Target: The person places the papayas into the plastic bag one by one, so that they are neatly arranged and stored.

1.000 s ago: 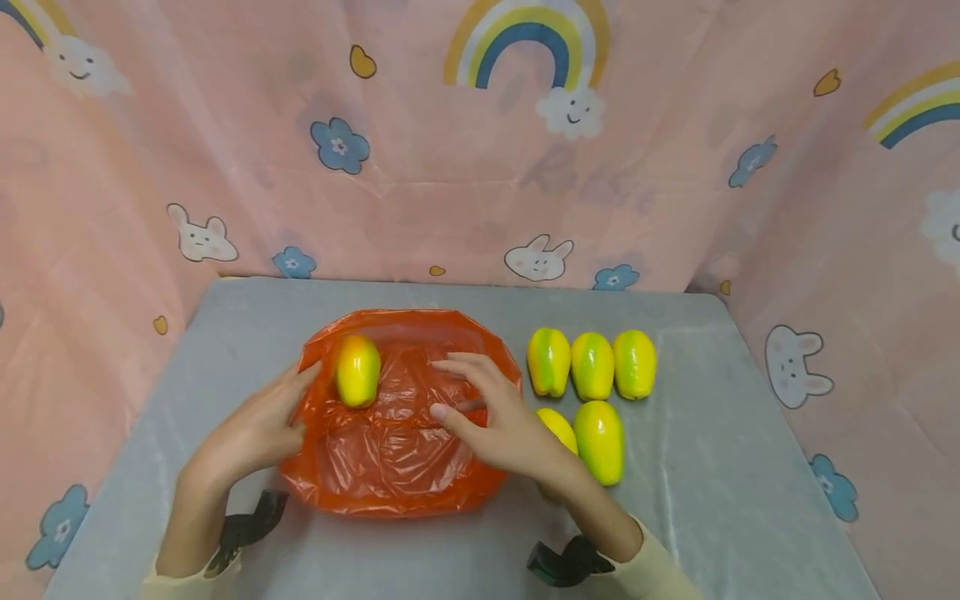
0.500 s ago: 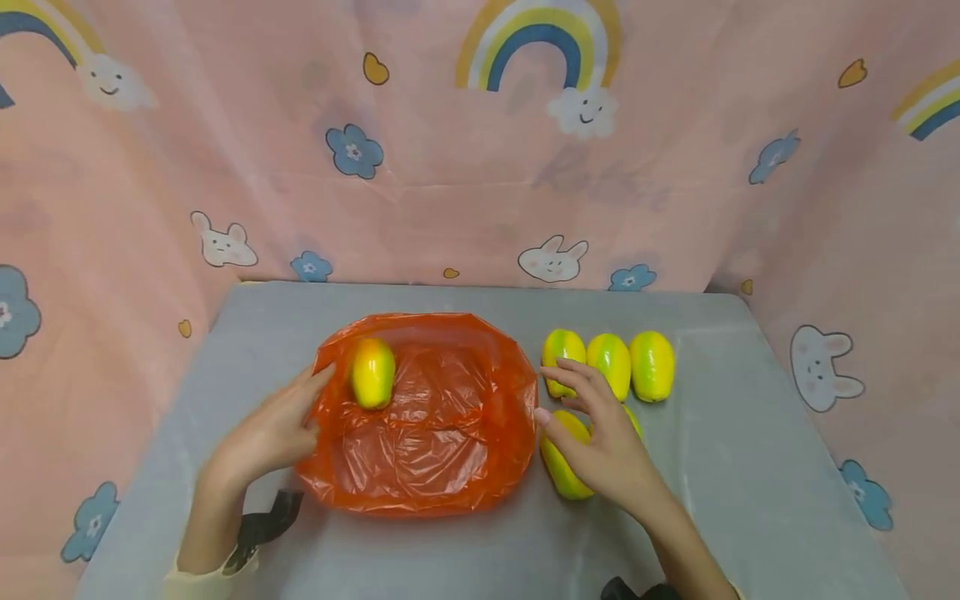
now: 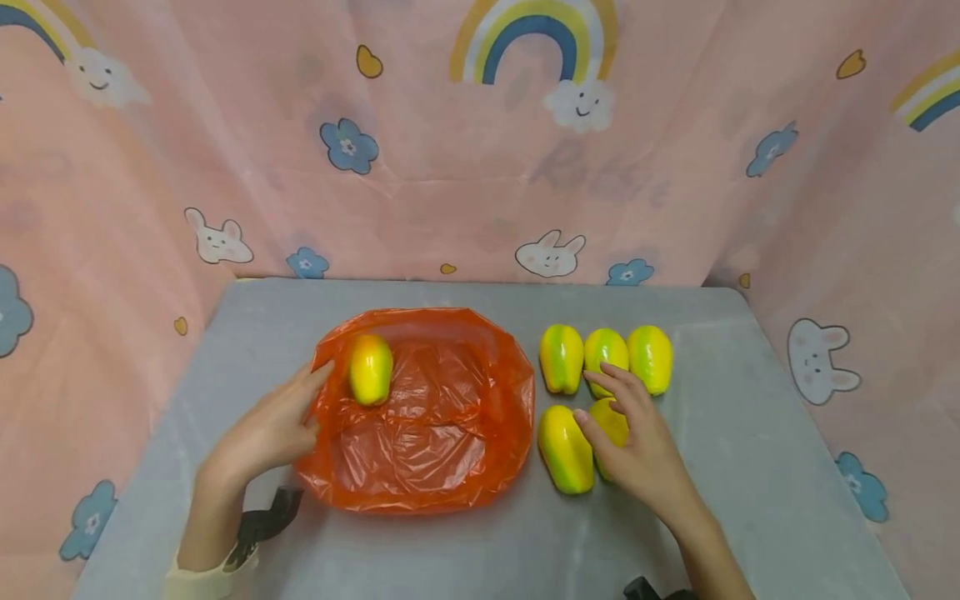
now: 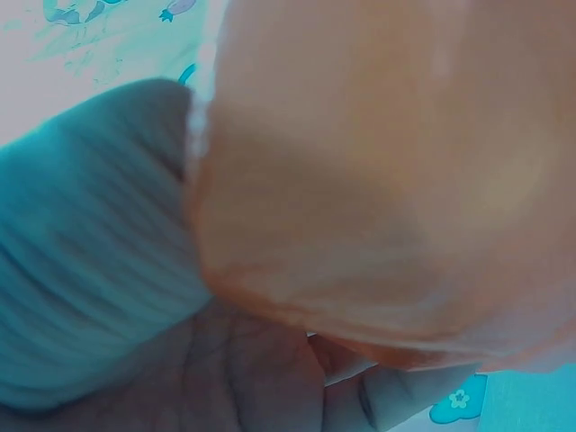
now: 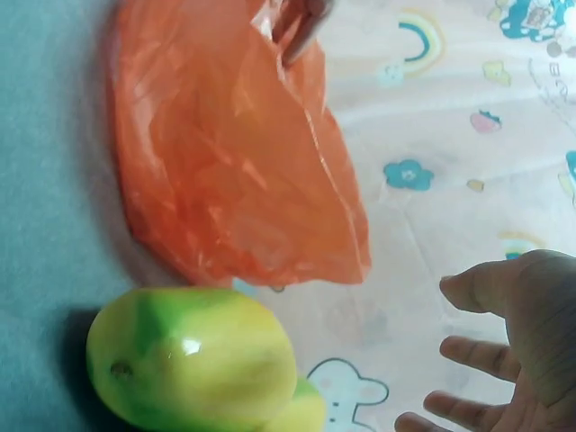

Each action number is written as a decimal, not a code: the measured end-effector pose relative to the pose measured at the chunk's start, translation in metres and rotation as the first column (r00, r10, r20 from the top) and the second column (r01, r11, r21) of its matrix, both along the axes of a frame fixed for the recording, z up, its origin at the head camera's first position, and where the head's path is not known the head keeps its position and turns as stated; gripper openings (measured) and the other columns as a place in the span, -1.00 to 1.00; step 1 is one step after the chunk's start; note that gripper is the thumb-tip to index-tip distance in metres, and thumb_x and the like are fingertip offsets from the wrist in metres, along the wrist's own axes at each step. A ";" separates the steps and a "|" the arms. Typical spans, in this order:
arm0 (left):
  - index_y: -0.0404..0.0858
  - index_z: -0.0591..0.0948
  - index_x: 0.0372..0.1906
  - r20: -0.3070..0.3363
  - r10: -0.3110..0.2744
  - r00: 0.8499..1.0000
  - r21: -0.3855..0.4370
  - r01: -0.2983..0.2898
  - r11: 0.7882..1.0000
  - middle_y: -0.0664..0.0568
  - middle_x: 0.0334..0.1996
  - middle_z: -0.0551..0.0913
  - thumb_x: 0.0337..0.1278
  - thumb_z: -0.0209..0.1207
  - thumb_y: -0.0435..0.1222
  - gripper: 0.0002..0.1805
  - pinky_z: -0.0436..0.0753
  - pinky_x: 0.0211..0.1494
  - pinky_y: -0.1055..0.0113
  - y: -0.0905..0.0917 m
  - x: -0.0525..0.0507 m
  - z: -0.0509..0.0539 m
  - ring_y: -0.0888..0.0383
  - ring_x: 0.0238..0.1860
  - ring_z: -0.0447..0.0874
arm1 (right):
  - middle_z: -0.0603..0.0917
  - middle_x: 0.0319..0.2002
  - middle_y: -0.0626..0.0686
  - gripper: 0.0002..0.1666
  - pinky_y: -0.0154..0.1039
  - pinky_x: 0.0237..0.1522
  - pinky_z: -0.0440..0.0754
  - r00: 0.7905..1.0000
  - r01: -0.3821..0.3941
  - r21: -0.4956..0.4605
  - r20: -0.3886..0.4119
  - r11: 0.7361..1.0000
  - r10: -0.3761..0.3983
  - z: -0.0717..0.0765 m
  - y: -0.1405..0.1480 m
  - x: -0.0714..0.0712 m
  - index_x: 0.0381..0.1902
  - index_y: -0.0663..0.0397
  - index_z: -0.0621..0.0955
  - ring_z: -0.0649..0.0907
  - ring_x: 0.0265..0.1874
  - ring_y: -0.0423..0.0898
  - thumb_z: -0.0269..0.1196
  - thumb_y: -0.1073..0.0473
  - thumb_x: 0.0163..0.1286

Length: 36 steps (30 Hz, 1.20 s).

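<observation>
The empty, spread right hand [image 3: 643, 450] is just right of the near-right fruit [image 3: 611, 423], whose long axis seemingly runs near to far, while the left hand [image 3: 273, 427], farther off, grips the red bag [image 3: 420, 500] on the counter [image 3: 750, 483].

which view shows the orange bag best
The head view: it shows nearly all of the orange bag, its open mouth and one fruit inside. The right wrist view shows its outside, cut off at top; the left wrist only a blurred part.

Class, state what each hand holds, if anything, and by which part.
Left hand: the translucent orange-red plastic bag, by its left rim. Right hand: nothing.
</observation>
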<state>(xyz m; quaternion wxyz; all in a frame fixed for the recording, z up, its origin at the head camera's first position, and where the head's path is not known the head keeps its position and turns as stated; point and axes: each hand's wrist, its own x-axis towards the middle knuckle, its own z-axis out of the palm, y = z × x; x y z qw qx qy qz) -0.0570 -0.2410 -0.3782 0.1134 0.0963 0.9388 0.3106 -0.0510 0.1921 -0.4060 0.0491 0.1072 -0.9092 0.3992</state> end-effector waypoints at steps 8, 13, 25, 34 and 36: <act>-0.38 0.24 0.63 0.006 -0.005 1.000 -0.003 0.005 1.000 -0.34 0.62 0.26 0.04 0.18 -0.64 -0.06 0.71 0.27 -0.24 -0.002 0.000 -0.001 -0.28 0.32 0.52 | 0.37 0.55 0.25 -0.45 0.46 0.26 0.57 1.000 0.030 0.070 -0.002 0.997 -0.030 -0.012 0.022 -0.002 0.35 0.11 0.56 0.48 0.42 0.34 0.37 0.10 0.47; -0.36 0.24 0.64 0.010 0.000 1.000 0.005 0.000 1.000 -0.33 0.62 0.26 0.04 0.19 -0.63 -0.05 0.75 0.22 -0.20 -0.001 -0.001 0.000 -0.25 0.26 0.54 | 0.36 0.53 0.32 -0.41 0.49 0.22 0.57 1.000 0.020 0.088 -0.001 0.996 -0.020 -0.018 0.034 -0.003 0.36 0.17 0.55 0.46 0.42 0.38 0.39 0.10 0.46; -0.34 0.25 0.64 0.021 0.013 1.000 0.019 -0.013 1.000 -0.32 0.63 0.25 0.08 0.22 -0.60 -0.07 0.81 0.12 -0.10 -0.004 -0.001 0.001 -0.25 0.24 0.56 | 0.37 0.50 0.36 -0.31 0.35 0.09 0.73 0.997 -0.030 0.143 0.069 0.989 0.021 -0.034 0.050 -0.008 0.45 0.18 0.48 0.51 0.35 0.34 0.39 0.09 0.46; -0.34 0.26 0.63 0.012 0.012 1.000 0.015 -0.012 1.000 -0.31 0.63 0.27 0.06 0.20 -0.62 -0.07 0.73 0.24 -0.22 -0.002 -0.001 0.001 -0.30 0.35 0.51 | 0.33 0.50 0.37 -0.24 0.34 0.07 0.75 0.990 -0.028 0.156 0.144 0.987 0.006 -0.042 0.052 -0.009 0.54 0.13 0.39 0.47 0.39 0.36 0.34 0.00 0.51; -0.34 0.27 0.63 0.011 0.011 1.000 0.013 -0.011 1.000 -0.31 0.62 0.27 0.06 0.20 -0.62 -0.07 0.75 0.23 -0.20 -0.002 -0.001 0.000 -0.29 0.33 0.52 | 0.35 0.49 0.37 -0.23 0.31 0.05 0.76 0.989 -0.027 0.161 0.148 0.987 0.003 -0.044 0.052 -0.008 0.54 0.13 0.38 0.48 0.37 0.34 0.34 -0.02 0.51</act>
